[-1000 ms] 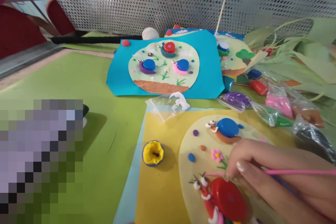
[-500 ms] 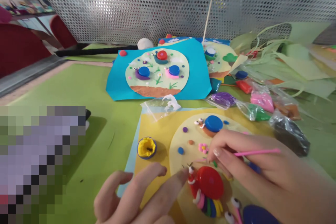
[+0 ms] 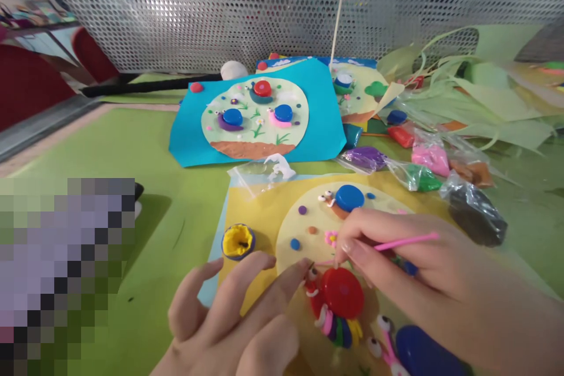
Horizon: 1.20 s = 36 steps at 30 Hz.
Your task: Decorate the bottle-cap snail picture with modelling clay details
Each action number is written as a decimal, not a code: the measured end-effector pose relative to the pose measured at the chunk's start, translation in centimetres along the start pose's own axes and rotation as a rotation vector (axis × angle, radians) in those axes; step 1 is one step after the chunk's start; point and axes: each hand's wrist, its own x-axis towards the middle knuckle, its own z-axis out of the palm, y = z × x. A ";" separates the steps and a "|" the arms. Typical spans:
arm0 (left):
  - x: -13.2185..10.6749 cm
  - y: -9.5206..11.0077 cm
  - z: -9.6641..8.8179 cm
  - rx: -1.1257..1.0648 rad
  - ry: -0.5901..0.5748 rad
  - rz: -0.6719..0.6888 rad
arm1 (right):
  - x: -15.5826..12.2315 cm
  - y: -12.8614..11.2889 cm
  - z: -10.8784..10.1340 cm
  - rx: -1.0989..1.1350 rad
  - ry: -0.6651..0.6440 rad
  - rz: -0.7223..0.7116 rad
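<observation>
My right hand pinches a thin pink modelling tool, its tip pointing left above the red-capped clay snail. That snail has a red body, googly eyes and rainbow stripes at its tail. With fingers spread, my left hand reaches in from the lower left; its index fingertip is at the snail's feelers, touching or nearly so. Beneath lies a yellow card with a pale round picture bearing clay dots, a pink flower and a blue-capped snail. A larger dark blue cap is partly behind my right hand.
A cap filled with yellow clay sits left on the card. Behind are a finished blue snail picture, a clear bag with white clay, bagged coloured clays and paper strips. A perforated metal panel stands at the back.
The view has shifted slightly, so the scene sits a little further left and up. My left index fingertip has come closer to the tool's tip, and the tool's back end is tilted up more.
</observation>
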 end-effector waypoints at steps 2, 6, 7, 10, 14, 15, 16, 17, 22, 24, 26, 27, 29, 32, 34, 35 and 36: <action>0.0 0.0 0.0 -0.015 -0.016 -0.001 | 0.1 0.0 0.0 0.001 0.012 0.004; -0.1 0.0 -0.2 -0.006 -0.057 0.008 | 0.4 -0.2 0.2 -0.013 0.024 0.002; -0.1 0.0 -0.2 0.005 -0.067 0.002 | 0.4 -0.2 0.2 -0.013 0.020 -0.002; -0.3 -0.1 0.0 0.050 -0.102 -0.007 | 0.3 -0.2 0.3 -0.012 -0.004 -0.007; -0.6 -0.2 0.4 0.078 -0.101 -0.011 | -0.1 -0.2 0.1 -0.010 -0.015 0.002; -0.6 -0.1 0.5 0.079 -0.091 -0.023 | -0.1 -0.2 0.0 -0.007 -0.012 0.003; -0.6 0.0 0.6 0.082 -0.079 -0.038 | -0.1 -0.2 0.0 -0.005 -0.011 0.003; -0.6 0.1 0.6 0.086 -0.070 -0.054 | -0.1 -0.2 0.0 -0.002 -0.008 0.001; -0.4 0.4 0.6 0.095 -0.041 -0.100 | 0.4 -0.5 0.7 -0.002 0.068 0.021; -0.3 0.4 0.6 0.075 -0.038 -0.087 | 0.5 -0.6 1.0 -0.009 0.094 0.032; -0.2 0.3 0.6 0.055 -0.026 -0.065 | 0.6 -0.5 1.2 -0.013 0.103 0.032; -0.2 0.2 0.6 0.048 -0.021 -0.057 | 0.5 -0.4 1.2 -0.013 0.105 0.031; -0.2 0.2 0.6 0.041 -0.027 -0.050 | 0.4 -0.3 1.1 -0.013 0.101 0.026; -0.2 0.2 0.5 0.038 -0.036 -0.051 | 0.3 -0.1 0.7 -0.011 0.086 0.012; -0.2 0.2 0.4 0.029 -0.037 -0.048 | 0.2 0.0 0.4 -0.002 0.060 -0.007; -0.2 0.2 0.4 0.022 -0.044 -0.045 | 0.1 0.0 0.3 0.001 0.039 -0.011; -0.2 0.2 0.4 0.015 -0.055 -0.043 | 0.1 -0.1 0.2 0.000 0.018 -0.012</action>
